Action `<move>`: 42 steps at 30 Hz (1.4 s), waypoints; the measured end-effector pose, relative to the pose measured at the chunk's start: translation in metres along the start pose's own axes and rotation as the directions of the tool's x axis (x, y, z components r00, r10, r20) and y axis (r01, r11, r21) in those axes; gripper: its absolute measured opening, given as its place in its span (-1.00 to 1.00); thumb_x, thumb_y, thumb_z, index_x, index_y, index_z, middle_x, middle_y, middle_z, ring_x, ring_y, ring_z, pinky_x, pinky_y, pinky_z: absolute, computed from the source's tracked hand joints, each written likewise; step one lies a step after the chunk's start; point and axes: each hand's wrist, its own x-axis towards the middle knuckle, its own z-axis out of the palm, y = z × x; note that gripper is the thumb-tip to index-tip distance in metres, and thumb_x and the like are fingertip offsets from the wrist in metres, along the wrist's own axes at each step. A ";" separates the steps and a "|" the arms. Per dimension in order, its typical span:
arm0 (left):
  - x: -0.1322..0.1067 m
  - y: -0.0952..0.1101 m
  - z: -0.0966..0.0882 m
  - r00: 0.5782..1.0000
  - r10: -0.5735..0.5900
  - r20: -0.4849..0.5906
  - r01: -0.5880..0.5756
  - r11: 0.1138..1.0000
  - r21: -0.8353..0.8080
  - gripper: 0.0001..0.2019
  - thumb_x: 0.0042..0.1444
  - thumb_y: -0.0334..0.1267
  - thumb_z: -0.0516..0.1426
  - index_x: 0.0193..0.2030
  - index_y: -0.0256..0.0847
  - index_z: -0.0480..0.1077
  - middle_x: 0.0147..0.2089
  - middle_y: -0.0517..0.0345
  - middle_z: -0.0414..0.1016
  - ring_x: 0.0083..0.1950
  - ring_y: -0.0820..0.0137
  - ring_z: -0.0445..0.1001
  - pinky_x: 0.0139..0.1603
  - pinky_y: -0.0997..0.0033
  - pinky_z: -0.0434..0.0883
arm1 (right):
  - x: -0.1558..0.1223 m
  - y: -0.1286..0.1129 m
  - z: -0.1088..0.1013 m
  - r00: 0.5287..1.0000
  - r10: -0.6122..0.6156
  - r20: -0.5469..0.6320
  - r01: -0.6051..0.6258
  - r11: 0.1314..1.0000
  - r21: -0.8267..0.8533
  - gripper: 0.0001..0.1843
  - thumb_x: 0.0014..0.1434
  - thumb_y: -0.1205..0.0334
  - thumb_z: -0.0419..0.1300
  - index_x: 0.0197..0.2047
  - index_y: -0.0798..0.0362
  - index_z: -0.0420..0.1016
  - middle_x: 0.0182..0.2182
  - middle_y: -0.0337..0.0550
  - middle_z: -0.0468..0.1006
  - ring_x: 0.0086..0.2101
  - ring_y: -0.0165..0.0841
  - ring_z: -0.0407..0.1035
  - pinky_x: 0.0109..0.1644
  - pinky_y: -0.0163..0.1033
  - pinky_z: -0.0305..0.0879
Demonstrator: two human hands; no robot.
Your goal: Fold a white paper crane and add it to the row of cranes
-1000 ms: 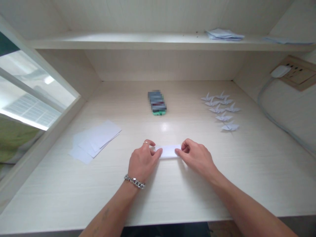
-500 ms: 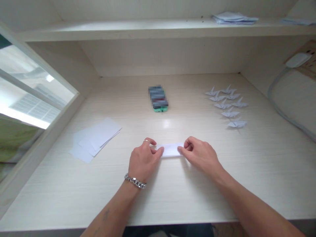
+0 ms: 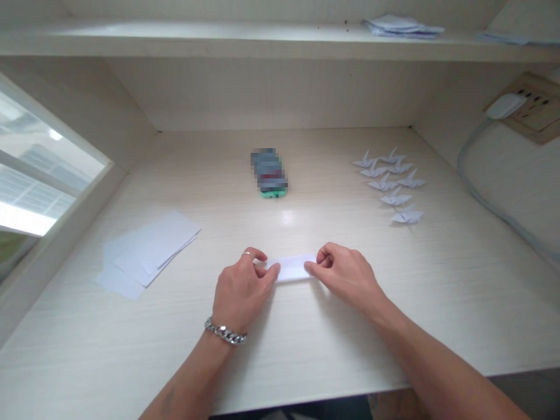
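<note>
Left hand (image 3: 238, 291) resting palm down at near centre, knuckles facing up, thumb and index finger pinching together, tips pointing right. Right hand (image 3: 345, 274) sitting just to right, mirroring pose: fingers curling in, thumb and index pinching, tips pointing left. Two hands facing each other, not touching. Left forearm (image 3: 188, 379) reaching in from near left, right forearm (image 3: 433, 373) from near right, both angling toward centre. Wrists lying low and straight.

Bright, soft daylight; bowed edges
</note>
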 end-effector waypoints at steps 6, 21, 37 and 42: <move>0.000 0.001 0.000 1.000 0.010 -0.008 -0.010 1.000 0.022 -0.79 0.08 -0.07 0.11 -0.23 -0.12 0.37 -0.45 0.22 0.62 -0.29 0.23 0.60 -0.27 0.31 0.36 | 0.001 0.000 0.000 1.000 0.016 -0.003 -0.016 1.000 -0.010 -0.81 0.02 0.05 0.24 -0.46 -0.01 0.47 -0.48 -0.24 0.58 -0.46 -0.36 0.38 -0.42 -0.28 0.06; -0.001 0.001 0.000 1.000 -0.005 -0.004 0.006 1.000 0.008 -0.80 0.09 -0.06 0.12 -0.26 -0.13 0.37 -0.46 0.22 0.61 -0.31 0.25 0.59 -0.29 0.32 0.35 | 0.000 -0.001 -0.001 1.000 0.005 0.010 -0.005 1.000 -0.029 -0.81 0.03 0.05 0.23 -0.46 -0.02 0.47 -0.50 -0.25 0.56 -0.47 -0.36 0.37 -0.42 -0.27 0.04; -0.001 0.000 0.002 0.999 0.034 -0.030 -0.031 0.995 0.092 -0.80 0.10 -0.06 0.11 -0.34 -0.11 0.41 -0.47 0.21 0.58 -0.37 0.29 0.55 -0.32 0.36 0.31 | 0.001 0.000 0.001 1.000 0.004 0.009 -0.004 0.999 -0.046 -0.82 0.02 0.06 0.23 -0.46 -0.03 0.48 -0.49 -0.25 0.57 -0.46 -0.35 0.38 -0.43 -0.27 0.03; 0.000 -0.001 0.003 0.996 0.084 -0.005 -0.082 0.987 0.135 -0.78 0.15 -0.05 0.05 -0.33 -0.07 0.47 -0.42 0.24 0.60 -0.38 0.31 0.54 -0.33 0.38 0.30 | 0.002 -0.001 0.001 1.000 0.005 -0.005 -0.005 0.998 -0.067 -0.82 0.01 0.05 0.23 -0.46 -0.02 0.48 -0.51 -0.22 0.56 -0.46 -0.34 0.38 -0.43 -0.27 0.03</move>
